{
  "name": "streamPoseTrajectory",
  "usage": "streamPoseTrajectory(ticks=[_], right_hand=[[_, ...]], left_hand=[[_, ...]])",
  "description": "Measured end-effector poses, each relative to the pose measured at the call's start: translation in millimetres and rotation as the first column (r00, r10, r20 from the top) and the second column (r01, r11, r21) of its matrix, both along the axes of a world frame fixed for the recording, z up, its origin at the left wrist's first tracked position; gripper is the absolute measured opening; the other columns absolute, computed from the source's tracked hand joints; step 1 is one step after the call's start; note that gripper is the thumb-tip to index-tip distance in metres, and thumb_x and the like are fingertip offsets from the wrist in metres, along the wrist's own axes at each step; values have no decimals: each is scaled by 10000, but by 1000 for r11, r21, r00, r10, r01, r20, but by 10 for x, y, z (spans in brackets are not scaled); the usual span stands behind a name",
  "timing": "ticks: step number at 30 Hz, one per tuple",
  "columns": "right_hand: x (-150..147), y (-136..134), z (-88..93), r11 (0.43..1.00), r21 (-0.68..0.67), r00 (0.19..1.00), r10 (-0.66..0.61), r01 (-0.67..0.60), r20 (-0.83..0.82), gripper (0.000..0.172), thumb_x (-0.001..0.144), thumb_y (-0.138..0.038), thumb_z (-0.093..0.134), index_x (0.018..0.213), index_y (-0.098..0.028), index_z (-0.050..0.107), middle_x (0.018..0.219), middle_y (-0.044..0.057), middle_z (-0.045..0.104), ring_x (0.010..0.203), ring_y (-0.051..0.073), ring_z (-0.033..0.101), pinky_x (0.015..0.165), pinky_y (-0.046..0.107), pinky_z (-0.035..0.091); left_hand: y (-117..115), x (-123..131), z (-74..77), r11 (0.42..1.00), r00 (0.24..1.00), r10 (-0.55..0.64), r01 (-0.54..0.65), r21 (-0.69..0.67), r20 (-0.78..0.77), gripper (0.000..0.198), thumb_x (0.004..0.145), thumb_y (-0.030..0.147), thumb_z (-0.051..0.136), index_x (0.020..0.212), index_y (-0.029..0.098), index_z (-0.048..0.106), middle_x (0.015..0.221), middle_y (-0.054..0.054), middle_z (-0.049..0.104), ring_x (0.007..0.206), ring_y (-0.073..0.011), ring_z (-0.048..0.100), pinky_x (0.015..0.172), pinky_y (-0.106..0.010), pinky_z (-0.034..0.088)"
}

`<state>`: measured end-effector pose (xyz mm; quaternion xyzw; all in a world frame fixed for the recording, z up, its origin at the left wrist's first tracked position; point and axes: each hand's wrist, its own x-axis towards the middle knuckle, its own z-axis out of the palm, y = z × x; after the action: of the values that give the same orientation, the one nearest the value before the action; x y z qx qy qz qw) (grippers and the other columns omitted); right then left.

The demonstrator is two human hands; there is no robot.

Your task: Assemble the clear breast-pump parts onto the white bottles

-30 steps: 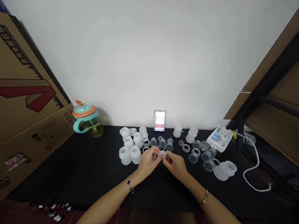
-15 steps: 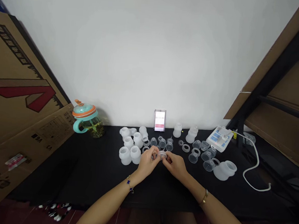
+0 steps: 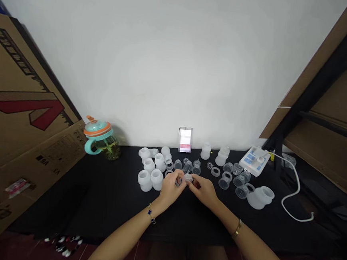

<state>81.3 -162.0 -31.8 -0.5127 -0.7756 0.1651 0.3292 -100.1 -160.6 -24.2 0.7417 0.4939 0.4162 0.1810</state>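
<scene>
My left hand (image 3: 171, 188) and my right hand (image 3: 204, 190) meet over the black table (image 3: 111, 197), fingers pinched together on a small clear plastic part (image 3: 188, 179) held between them. A bracelet with a blue charm circles my left wrist, a gold one my right. Just left of my hands stand several white plastic bottles (image 3: 151, 172). Beyond my fingers lie several small clear cups and rings (image 3: 188, 165). What exactly the small part is I cannot make out.
More clear cups (image 3: 232, 178) and a larger white bottle (image 3: 260, 197) lie to the right, near a white device (image 3: 254, 160) with a white cable (image 3: 295, 195). A teal-and-orange mug (image 3: 100, 140) stands back left beside a cardboard box (image 3: 20, 126). Shelving rises at right.
Both hands stay together on the small clear part, with only slight finger movement. Nothing else on the table has moved.
</scene>
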Motion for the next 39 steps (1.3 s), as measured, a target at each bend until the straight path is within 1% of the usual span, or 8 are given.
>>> streamPoseTrajectory(ticks=[3, 6, 9, 17, 20, 25, 32, 39], right_hand=[[5, -3, 3, 1000, 11, 1000, 10, -10, -6, 226, 959, -370, 529, 958, -210, 689, 624, -25, 583, 556, 143, 532, 546, 246, 317], [8, -5, 3, 1000, 14, 1000, 16, -16, -19, 229, 960, -374, 529, 996, -217, 691, 637, -22, 593, 565, 146, 538, 545, 247, 321], [11, -3, -4, 1000, 14, 1000, 10, -9, -28, 222, 963, -372, 528, 961, -214, 685, 635, -25, 584, 564, 144, 538, 546, 250, 317], [10, 3, 7, 1000, 18, 999, 13, -12, -46, 228, 976, -363, 503, 936, -214, 671, 631, -31, 561, 559, 140, 530, 547, 249, 314], [7, 2, 11, 1000, 18, 999, 7, -7, -34, 244, 977, -368, 495, 891, -211, 660, 620, -29, 557, 550, 140, 524, 542, 250, 308], [8, 1, -11, 1000, 30, 1000, 5, -4, -20, 235, 976, -368, 498, 928, -207, 663, 629, -31, 560, 556, 138, 534, 546, 245, 308], [8, -1, -23, 999, 46, 1000, -3, 3, 4, 242, 967, -366, 505, 835, -209, 633, 605, -35, 552, 534, 131, 527, 536, 246, 291], [2, 3, -40, 997, 69, 999, -24, 21, 29, 250, 960, -367, 499, 847, -207, 656, 595, -30, 580, 513, 127, 532, 522, 241, 288]], left_hand=[[6, -5, -14, 1000, 999, 19, -19, 19, -28, 47, 870, 211, 599, 914, 225, 587, 723, 30, 584, 701, -167, 568, 687, -282, 423], [12, -6, -35, 999, 998, 29, -27, 42, -47, 39, 881, 230, 601, 919, 226, 592, 724, 23, 586, 703, -174, 573, 683, -286, 426], [14, -3, -49, 997, 997, 41, -37, 65, -60, 34, 892, 249, 599, 916, 226, 590, 742, 14, 601, 720, -183, 587, 692, -295, 436], [19, 2, -33, 999, 999, -33, 33, 32, 21, 83, 922, 290, 595, 977, 236, 564, 908, -8, 702, 879, -211, 670, 797, -333, 490], [20, 6, -17, 999, 999, -40, 40, 15, 21, 93, 918, 286, 602, 978, 238, 550, 883, -2, 713, 857, -212, 674, 786, -337, 489], [20, 7, -2, 999, 999, -31, 31, 12, 17, 92, 898, 252, 616, 953, 240, 544, 825, 12, 713, 811, -208, 666, 774, -339, 476], [27, 2, -24, 999, 999, -30, 30, 16, 10, 101, 881, 240, 628, 935, 243, 543, 758, 35, 679, 747, -191, 643, 743, -323, 462], [26, 11, -21, 1000, 1000, -22, 22, 1, 4, 112, 863, 224, 629, 928, 242, 540, 717, 46, 662, 718, -185, 621, 751, -325, 454]])
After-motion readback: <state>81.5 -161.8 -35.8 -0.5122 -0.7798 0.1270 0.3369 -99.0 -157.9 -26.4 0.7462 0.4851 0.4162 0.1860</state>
